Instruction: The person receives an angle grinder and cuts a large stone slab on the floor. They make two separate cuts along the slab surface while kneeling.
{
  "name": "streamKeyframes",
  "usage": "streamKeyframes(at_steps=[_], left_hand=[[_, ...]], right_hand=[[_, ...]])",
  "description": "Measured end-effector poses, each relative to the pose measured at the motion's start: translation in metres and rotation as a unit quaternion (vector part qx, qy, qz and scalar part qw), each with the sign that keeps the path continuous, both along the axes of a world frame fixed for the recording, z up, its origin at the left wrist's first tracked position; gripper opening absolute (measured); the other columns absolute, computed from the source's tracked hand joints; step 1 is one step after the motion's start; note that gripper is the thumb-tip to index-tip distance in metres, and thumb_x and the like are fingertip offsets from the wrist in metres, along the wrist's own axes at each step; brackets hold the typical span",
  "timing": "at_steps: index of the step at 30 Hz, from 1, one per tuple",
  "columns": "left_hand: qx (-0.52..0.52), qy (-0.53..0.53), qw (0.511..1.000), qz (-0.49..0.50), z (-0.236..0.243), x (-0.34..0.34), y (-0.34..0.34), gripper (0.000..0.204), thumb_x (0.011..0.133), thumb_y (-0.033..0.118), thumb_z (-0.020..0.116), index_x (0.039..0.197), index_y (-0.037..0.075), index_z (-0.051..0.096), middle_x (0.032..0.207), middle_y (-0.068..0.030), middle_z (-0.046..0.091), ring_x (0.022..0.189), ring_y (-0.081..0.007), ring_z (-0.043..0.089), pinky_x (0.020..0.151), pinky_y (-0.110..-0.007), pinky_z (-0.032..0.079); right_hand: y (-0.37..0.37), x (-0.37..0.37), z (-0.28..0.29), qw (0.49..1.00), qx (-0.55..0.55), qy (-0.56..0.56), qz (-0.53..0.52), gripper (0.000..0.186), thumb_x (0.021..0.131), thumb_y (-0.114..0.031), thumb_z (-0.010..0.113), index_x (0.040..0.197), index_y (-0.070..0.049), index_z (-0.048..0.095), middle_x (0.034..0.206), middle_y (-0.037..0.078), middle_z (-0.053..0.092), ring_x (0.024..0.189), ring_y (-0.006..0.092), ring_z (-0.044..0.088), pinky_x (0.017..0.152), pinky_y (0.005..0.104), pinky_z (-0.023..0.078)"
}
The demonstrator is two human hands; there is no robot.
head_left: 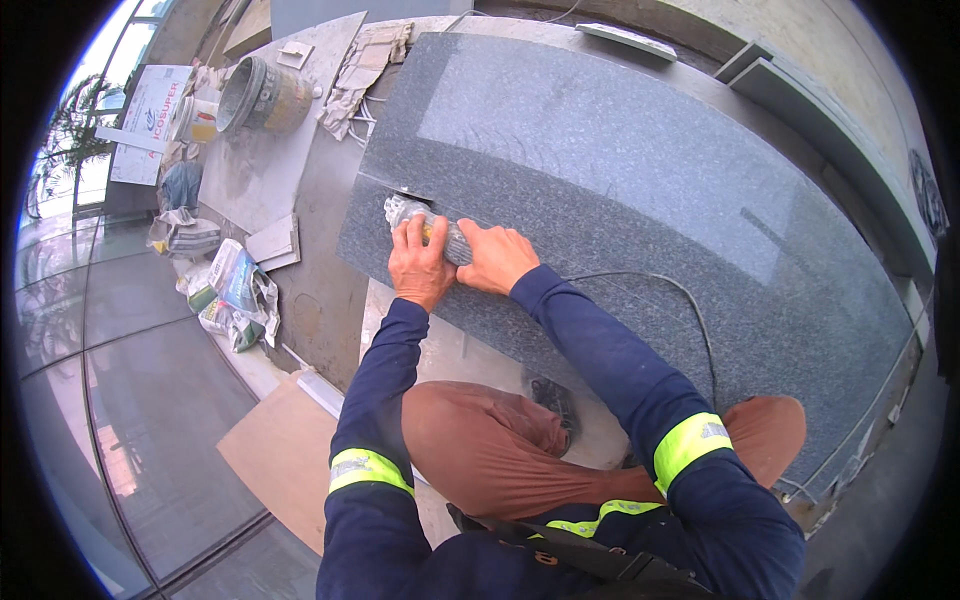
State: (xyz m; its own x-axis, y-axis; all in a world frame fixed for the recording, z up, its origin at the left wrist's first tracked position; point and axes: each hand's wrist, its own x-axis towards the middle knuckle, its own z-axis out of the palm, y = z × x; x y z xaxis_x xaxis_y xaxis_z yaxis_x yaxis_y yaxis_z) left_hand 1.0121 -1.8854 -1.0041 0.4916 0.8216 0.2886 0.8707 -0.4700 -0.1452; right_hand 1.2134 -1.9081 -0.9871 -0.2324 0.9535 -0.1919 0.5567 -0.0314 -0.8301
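A dusty grey, cylindrical power tool (455, 243) sits low over the left part of a large speckled dark-grey stone slab (600, 215), near the slab's left edge. Both bare hands are closed on it: the left hand (422, 265) wraps its fingers over the forward part of the body, while the right hand (498, 260) grips the rear, thumb along the top. Spreading the hold along the body likely steadies it against twist and shares its weight. A thin black disc (415, 196) stands edge-on at the tool's far side, turned away from the fingers; whether it touches the stone I cannot tell. A thin pale line on the slab runs left from it, so the tool seems aligned with that line.

A thin black cable (690, 300) loops over the slab to the right, behind the tool, which probably keeps it clear of the disc. The person sits low at the near side, one bent leg in rust-brown trousers (480, 440) beside the slab, apparently to bring both arms within easy reach. The grey plastic bucket (265, 95) and crumpled printed bags (240, 290) lie off to the left, apart from the slab.
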Motion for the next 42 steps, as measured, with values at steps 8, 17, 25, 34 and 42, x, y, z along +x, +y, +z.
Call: streamKeyframes(at_steps=[8,17,25,34,42], left_hand=[[0.001,-0.017,1.0,-0.01,0.004,0.005,-0.001,0.069,0.066,0.012,0.079,0.133,0.022,0.066,0.137,-0.0144,0.063,0.124,-0.0427,0.062,0.092,-0.049,0.061],[0.007,-0.019,1.0,-0.019,0.005,0.008,-0.003,0.067,0.067,0.011,0.078,0.132,0.021,0.067,0.136,-0.015,0.064,0.121,-0.0431,0.063,0.091,-0.049,0.061],[0.005,-0.02,1.0,-0.023,0.007,0.011,-0.006,0.066,0.067,0.011,0.078,0.131,0.021,0.067,0.135,-0.0147,0.064,0.12,-0.0428,0.064,0.09,-0.049,0.061],[0.01,-0.026,0.999,-0.028,0.009,0.012,-0.005,0.066,0.067,0.011,0.078,0.132,0.02,0.067,0.135,-0.0149,0.065,0.118,-0.0425,0.065,0.089,-0.049,0.062],[0.0,-0.023,1.0,-0.022,0.003,-0.001,0.007,0.067,0.067,0.01,0.078,0.132,0.021,0.066,0.135,-0.0145,0.065,0.119,-0.0425,0.065,0.089,-0.048,0.062]], right_hand=[[-0.001,0.005,0.005,1.0,-0.005,-0.005,-0.003,0.061,0.079,-0.027,0.075,0.134,-0.005,0.061,0.102,0.032,0.076,0.1,0.0519,0.074,0.092,0.0591,0.06],[-0.004,0.01,0.005,1.0,-0.009,-0.008,-0.001,0.074,0.078,-0.028,0.076,0.146,-0.006,0.059,0.106,0.033,0.076,0.103,0.0515,0.074,0.095,0.0585,0.06],[-0.008,0.014,0.007,1.0,-0.011,-0.004,0.0,0.075,0.077,-0.027,0.076,0.147,-0.005,0.06,0.104,0.033,0.076,0.102,0.0513,0.074,0.094,0.0579,0.06],[-0.007,0.013,0.006,1.0,-0.015,-0.004,0.001,0.071,0.078,-0.027,0.075,0.144,-0.005,0.06,0.103,0.033,0.076,0.1,0.0518,0.074,0.092,0.0587,0.06],[0.007,-0.003,0.0,1.0,-0.01,-0.003,0.003,0.058,0.079,-0.027,0.075,0.131,-0.004,0.062,0.102,0.032,0.076,0.1,0.0519,0.074,0.09,0.0597,0.059]])
